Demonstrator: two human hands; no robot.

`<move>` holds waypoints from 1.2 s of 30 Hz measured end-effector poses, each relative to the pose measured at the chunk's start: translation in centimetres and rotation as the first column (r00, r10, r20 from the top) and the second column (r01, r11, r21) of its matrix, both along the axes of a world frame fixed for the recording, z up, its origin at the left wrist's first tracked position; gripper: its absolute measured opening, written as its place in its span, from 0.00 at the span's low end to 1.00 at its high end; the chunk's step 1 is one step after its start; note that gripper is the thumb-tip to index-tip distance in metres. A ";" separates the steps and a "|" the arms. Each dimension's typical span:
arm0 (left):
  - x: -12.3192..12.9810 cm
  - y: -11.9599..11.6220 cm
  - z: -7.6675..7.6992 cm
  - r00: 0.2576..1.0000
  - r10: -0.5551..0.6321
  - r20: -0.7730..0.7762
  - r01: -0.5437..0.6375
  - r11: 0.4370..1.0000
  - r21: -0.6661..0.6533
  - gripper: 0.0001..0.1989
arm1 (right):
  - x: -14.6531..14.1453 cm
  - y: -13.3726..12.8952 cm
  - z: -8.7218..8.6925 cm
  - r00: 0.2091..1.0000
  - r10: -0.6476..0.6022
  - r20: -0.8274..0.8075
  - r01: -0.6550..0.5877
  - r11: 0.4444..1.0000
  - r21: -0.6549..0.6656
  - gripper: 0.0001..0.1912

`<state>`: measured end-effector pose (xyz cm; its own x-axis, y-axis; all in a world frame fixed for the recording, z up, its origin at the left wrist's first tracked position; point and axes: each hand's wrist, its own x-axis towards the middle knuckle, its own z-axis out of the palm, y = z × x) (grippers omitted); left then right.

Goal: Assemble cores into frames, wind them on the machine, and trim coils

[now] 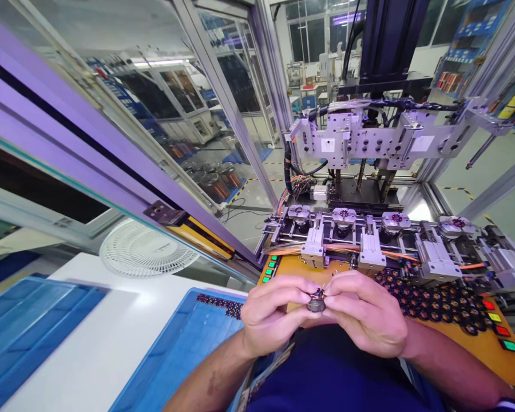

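Note:
Both hands meet at the bottom centre, in front of the body. Between their fingertips is a small round dark part (316,303) with thin copper-coloured wire ends at its top. My left hand (274,312) pinches the part from the left side with thumb and fingers. From the right, my right hand (363,312) closes its thumb and fingers on the same part and its wires. Many similar dark round parts (438,303) lie on the orange worktop (463,348) to the right of my right hand.
Beyond the hands stands a machine with a row of metal fixtures (343,217) and an overhead plate (369,137). Coloured buttons (502,331) line the worktop's right edge. At left are a blue tray (171,349) with small parts and a white fan (148,249).

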<state>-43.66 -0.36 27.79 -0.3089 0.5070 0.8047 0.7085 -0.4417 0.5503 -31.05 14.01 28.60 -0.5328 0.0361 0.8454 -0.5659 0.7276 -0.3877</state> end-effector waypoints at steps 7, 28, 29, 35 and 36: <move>0.0 0.3 -1.0 0.976 -0.141 0.165 0.139 0.990 0.020 0.13 | 0.0 -0.2 -1.1 0.998 -0.031 -0.054 0.027 0.997 -0.077 0.11; 0.1 0.4 -0.9 0.953 -0.189 0.237 0.204 0.978 -0.041 0.08 | 0.0 -0.1 -0.9 0.999 -0.017 -0.046 0.016 1.000 -0.013 0.10; -0.1 0.4 -0.7 0.959 -0.191 0.211 0.208 0.976 -0.059 0.08 | 0.0 -0.1 -0.9 0.999 -0.007 -0.035 0.006 1.000 -0.014 0.10; -1.6 -0.3 0.4 0.965 -0.260 -0.026 0.253 0.955 -0.157 0.07 | 0.0 0.1 -1.4 0.999 0.047 -0.015 -0.047 0.998 -0.029 0.08; -1.7 -0.5 0.5 0.962 -0.264 -0.074 0.248 0.954 -0.170 0.08 | 0.0 0.2 -1.5 0.999 0.050 -0.017 -0.051 0.998 -0.033 0.10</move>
